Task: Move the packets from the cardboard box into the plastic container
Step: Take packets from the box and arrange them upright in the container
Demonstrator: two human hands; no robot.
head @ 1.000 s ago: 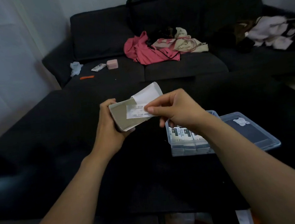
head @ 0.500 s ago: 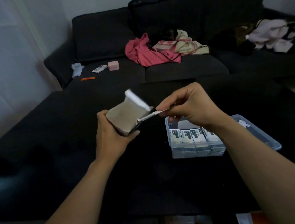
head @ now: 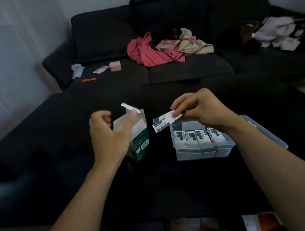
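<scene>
Dark table (head: 61,178) — right hand (head: 203,111) fingers pinch a packet (head: 162,122) above the container (head: 202,151); left hand (head: 109,137) loosely clasps the box (head: 141,140).

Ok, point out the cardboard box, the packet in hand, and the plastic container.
cardboard box (head: 141,142), head view, green side panel.
packet (head: 162,122), head view, printed face.
plastic container (head: 202,151), head view, near clear wall.
</scene>
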